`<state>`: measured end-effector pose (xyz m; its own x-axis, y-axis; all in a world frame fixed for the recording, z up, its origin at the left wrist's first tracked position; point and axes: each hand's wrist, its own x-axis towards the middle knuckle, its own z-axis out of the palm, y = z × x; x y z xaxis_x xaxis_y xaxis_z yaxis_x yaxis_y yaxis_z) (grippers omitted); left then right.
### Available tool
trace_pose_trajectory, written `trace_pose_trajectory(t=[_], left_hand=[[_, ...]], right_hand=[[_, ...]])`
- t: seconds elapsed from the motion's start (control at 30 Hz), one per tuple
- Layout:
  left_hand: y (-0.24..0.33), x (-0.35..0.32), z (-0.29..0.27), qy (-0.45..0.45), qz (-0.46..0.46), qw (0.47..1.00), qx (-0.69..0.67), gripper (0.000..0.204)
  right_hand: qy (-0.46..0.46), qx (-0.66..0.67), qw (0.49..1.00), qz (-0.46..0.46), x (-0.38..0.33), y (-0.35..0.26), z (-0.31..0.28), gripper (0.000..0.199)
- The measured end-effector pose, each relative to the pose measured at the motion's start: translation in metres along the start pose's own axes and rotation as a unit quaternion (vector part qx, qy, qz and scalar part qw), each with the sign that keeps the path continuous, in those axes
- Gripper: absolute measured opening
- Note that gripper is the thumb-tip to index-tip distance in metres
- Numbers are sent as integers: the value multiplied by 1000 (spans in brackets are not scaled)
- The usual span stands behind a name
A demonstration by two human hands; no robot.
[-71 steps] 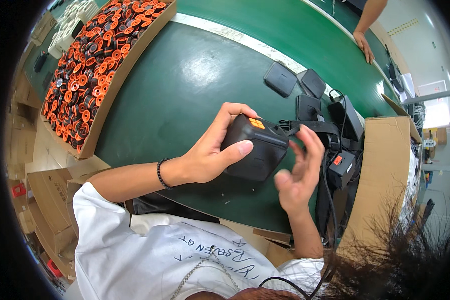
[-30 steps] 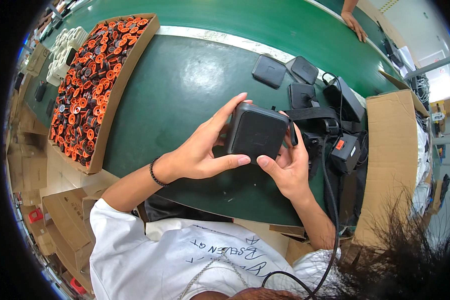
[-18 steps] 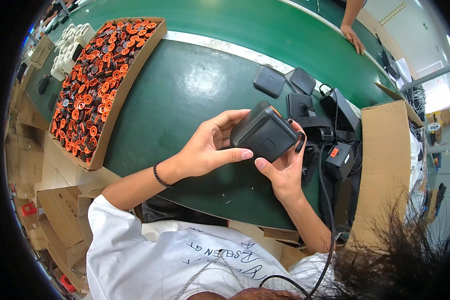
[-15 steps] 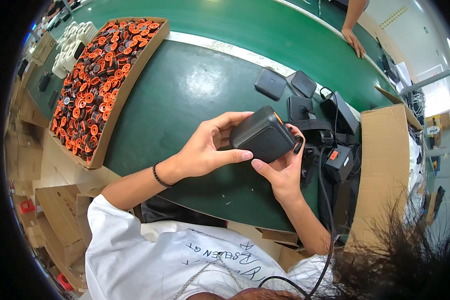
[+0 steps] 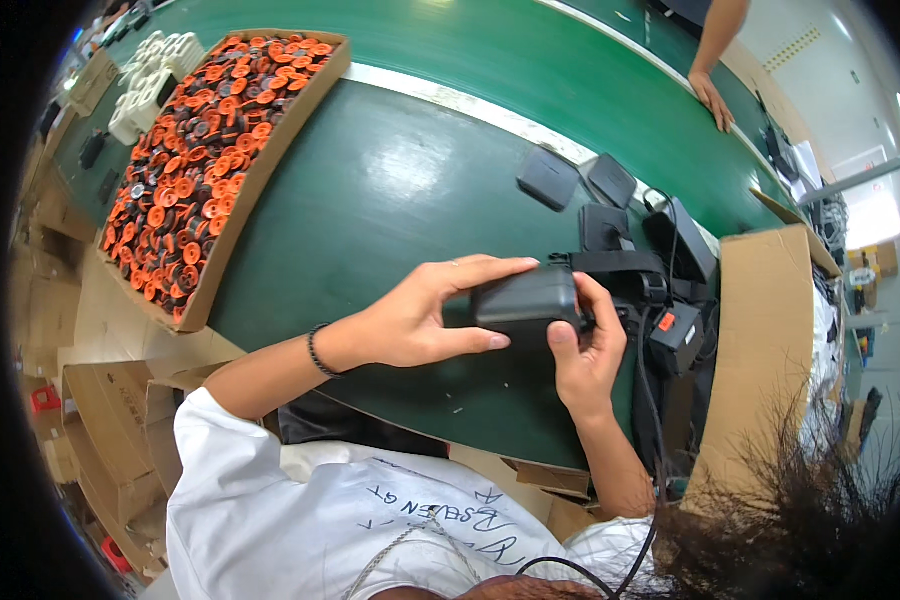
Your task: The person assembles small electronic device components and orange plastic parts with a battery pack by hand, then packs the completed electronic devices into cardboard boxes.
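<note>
Between my two hands, above the green table, is a black box-shaped device (image 5: 525, 298) with rounded edges. My left hand (image 5: 435, 315) grips its left end, fingers along the far side and thumb on the near side. Around the right end curl the fingers of my right hand (image 5: 588, 350), its thumb on the near corner. The underside of the device and some fingertips are hidden. Just beyond my right hand lie a black strap (image 5: 615, 262) and a small black box with an orange label (image 5: 675, 335).
At the left stands a cardboard tray (image 5: 270, 165) full of orange-and-black round parts, beside white plastic holders (image 5: 155, 85). Flat black square pieces (image 5: 548, 178) lie at the far right. A cardboard box (image 5: 770, 330) borders the right side. Another person's hand (image 5: 710, 100) rests across the green belt.
The device has been tipped, so its broad front face and orange patch no longer show. It sits slightly lower, and my right hand has shifted around its end.
</note>
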<state>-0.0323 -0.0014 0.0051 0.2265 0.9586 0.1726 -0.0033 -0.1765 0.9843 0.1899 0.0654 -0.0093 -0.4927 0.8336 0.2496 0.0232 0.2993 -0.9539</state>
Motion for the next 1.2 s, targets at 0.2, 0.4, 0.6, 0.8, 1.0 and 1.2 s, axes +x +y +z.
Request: trace_pose_trajectory(t=[0.2, 0.4, 0.6, 0.8, 1.0, 1.2], left_hand=[[-12, 4, 17, 40, 0, 989, -145, 62], [-2, -12, 9, 64, 62, 968, -236, 64], [46, -69, -111, 263, 20, 775, 574, 32], [53, -123, -224, 195, -231, 700, 647, 31], [45, -118, -212, 241, -193, 697, 647, 25], [72, -80, -117, 204, 26, 831, 518, 36]], right_hand=[[33, 64, 997, 22, 0, 4, -2, 83], [8, 187, 979, 85, -20, 18, 3, 71], [-23, 130, 991, 37, -23, 4, 5, 55], [-37, 98, 994, 15, -26, -9, 15, 55], [-69, 72, 995, 13, -24, -12, 10, 67], [-68, 43, 996, -29, -21, -11, 15, 62]])
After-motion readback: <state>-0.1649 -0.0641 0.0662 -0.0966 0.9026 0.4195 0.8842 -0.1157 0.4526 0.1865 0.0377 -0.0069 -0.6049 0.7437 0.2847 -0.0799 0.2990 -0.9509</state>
